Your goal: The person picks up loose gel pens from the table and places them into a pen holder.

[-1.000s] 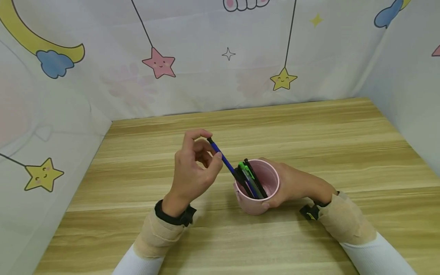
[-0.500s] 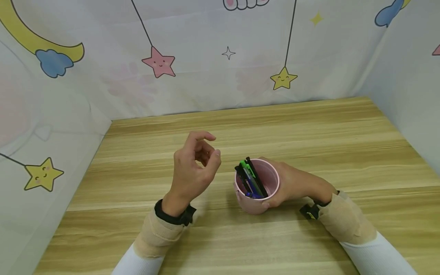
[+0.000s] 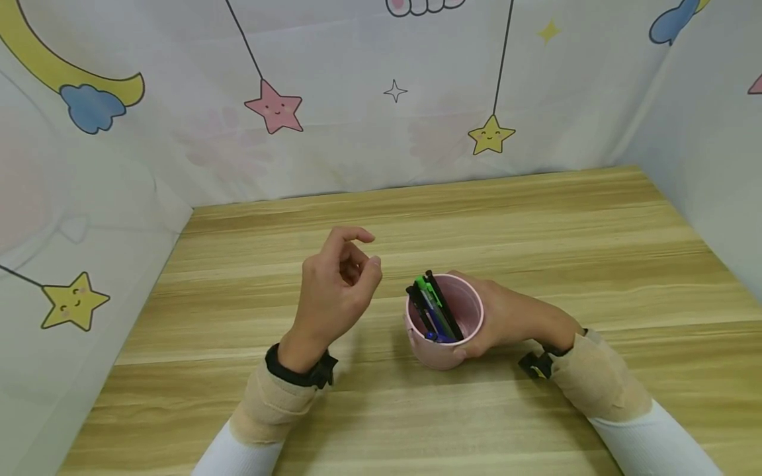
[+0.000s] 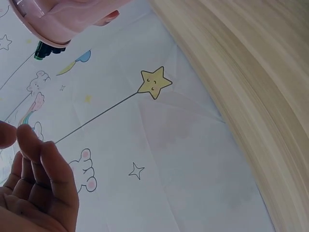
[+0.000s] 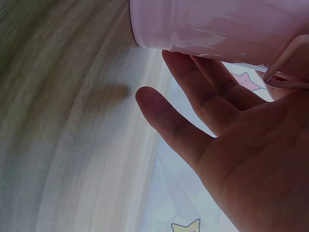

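A pink pen cup (image 3: 437, 357) stands upright on the table, and several pens (image 3: 437, 307) lean inside it: black ones, a green-topped one and a blue one low by the near rim. My right hand (image 3: 494, 317) holds the cup from its right side, thumb in front and fingers behind. In the right wrist view, some fingers (image 5: 193, 82) lie against the cup's pink wall (image 5: 212, 29). To the left of the cup, my left hand (image 3: 336, 294) hovers with loosely bent fingers and nothing between them. It is apart from the cup.
The wood-grain table (image 3: 238, 264) reaches back to a white cloth wall (image 3: 357, 145) printed with stars and clouds. More white cloth rises along the left and right sides. Both wrists wear black straps (image 3: 297, 370) over beige wraps.
A blue pen that my left finger and thumb held at the cup has been let go and has dropped in. The left hand stays nearly in place; the right hand keeps holding the cup.
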### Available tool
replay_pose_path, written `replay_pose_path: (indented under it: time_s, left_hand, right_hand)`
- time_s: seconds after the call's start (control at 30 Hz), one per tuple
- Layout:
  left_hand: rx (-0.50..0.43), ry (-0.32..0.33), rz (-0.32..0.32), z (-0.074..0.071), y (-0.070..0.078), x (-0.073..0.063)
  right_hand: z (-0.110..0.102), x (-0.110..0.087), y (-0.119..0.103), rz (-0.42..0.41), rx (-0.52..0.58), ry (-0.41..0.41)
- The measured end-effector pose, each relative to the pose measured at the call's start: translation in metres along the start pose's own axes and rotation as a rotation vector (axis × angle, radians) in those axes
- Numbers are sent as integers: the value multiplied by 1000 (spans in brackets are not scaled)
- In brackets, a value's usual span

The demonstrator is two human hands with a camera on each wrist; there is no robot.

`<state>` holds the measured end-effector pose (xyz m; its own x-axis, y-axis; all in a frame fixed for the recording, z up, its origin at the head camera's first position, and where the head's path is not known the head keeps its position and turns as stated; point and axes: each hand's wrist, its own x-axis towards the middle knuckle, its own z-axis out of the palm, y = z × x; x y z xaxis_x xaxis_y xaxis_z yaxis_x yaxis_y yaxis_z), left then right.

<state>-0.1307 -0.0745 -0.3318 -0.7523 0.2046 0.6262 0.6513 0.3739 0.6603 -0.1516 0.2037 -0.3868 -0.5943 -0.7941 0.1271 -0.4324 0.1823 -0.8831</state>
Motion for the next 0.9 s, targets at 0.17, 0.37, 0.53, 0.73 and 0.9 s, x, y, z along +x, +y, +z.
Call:
replay_pose_path:
  time_s: [0.17,0.37,0.53,0.73,0.9]
  left_hand:
    - [20,-9,-19,0,-1,0]
    - [89,-41,-62,0,-1,-1]
    - [153,-61,-102,0,-2,-1]
    - [219,-82,-148,0,-3,-2]
    - [269,-108,-186,1,-4,-2]
  right_hand:
    - [0,1,0,-11,1,-2]
    - [0,0,-1,4,12,-4]
    - [0,0,0,8,20,-4]
    - [-1,0,0,-1,24,-7]
    - [-1,0,0,5,20,-5]
